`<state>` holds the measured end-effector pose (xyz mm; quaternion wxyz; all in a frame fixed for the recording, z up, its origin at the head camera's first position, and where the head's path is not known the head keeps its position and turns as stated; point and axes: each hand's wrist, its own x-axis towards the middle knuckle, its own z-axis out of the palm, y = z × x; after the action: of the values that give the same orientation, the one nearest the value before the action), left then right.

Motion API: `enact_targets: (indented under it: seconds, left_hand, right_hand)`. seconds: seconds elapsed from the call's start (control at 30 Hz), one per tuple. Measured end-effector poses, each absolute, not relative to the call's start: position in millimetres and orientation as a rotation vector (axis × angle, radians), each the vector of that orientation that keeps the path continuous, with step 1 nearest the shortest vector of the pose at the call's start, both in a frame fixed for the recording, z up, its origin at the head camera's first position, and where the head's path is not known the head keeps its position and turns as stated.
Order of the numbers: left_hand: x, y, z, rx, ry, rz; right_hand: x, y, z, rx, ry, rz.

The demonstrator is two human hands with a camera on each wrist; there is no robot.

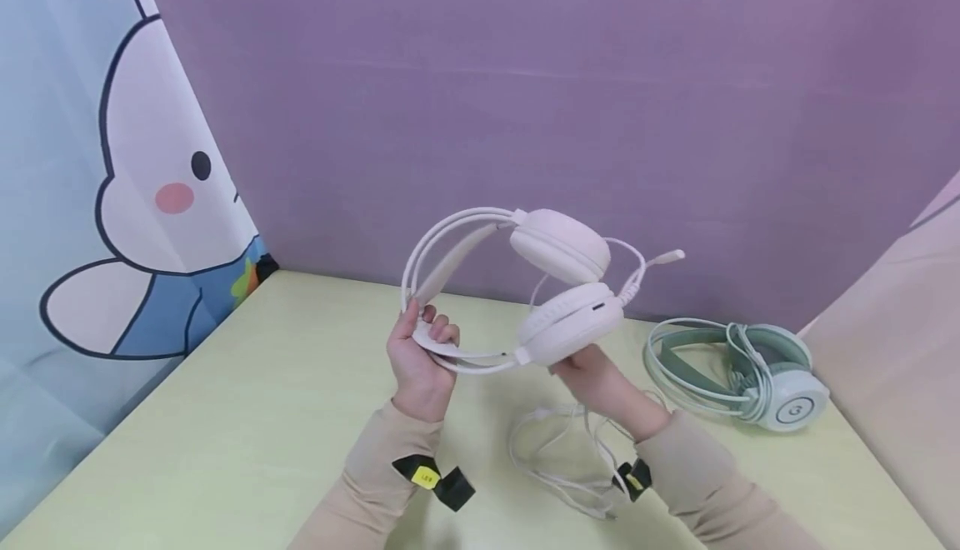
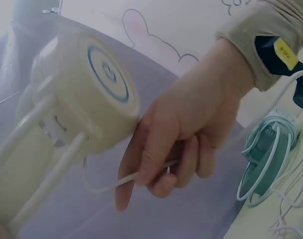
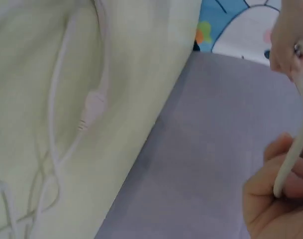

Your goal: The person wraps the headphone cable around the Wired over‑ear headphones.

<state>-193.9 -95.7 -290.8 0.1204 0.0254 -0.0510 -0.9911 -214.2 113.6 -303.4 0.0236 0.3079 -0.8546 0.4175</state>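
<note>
Above the table [image 1: 225, 417], both hands grip the white headset [image 1: 558, 283], right hand [image 1: 592, 379] half hidden.

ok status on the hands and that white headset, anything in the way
Left hand grips the headband, right hand holds the lower earcup. White headset held above the table. Its cable trails loose on the table; green headset lies to the right.

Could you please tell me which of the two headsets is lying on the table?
The green headset, at the table's right side; the white headset is held up by both hands.
</note>
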Motion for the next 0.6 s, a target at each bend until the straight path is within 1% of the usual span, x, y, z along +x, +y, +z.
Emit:
enact_targets:
  seconds: [0.13, 0.23, 0.43, 0.6]
  left_hand:
    - [-196, -95, -293, 0.103, -0.253, -2.791]
    - [-198, -94, -296, 0.097, -0.354, -2.72]
    - [-200, -91, -303, -0.008, -0.6, -2.507]
    - [-199, -86, -307, -0.074, -0.792, -2.335]
  right_hand:
    - [-204, 104, -306, 1.016, -2.828, 1.174]
    - [-200, 98, -305, 1.118, -2.854, 1.098]
    - [-196, 94, -299, 1.223, -2.871, 0.994]
    - [-195, 95, -288, 1.293, -2.816, 0.848]
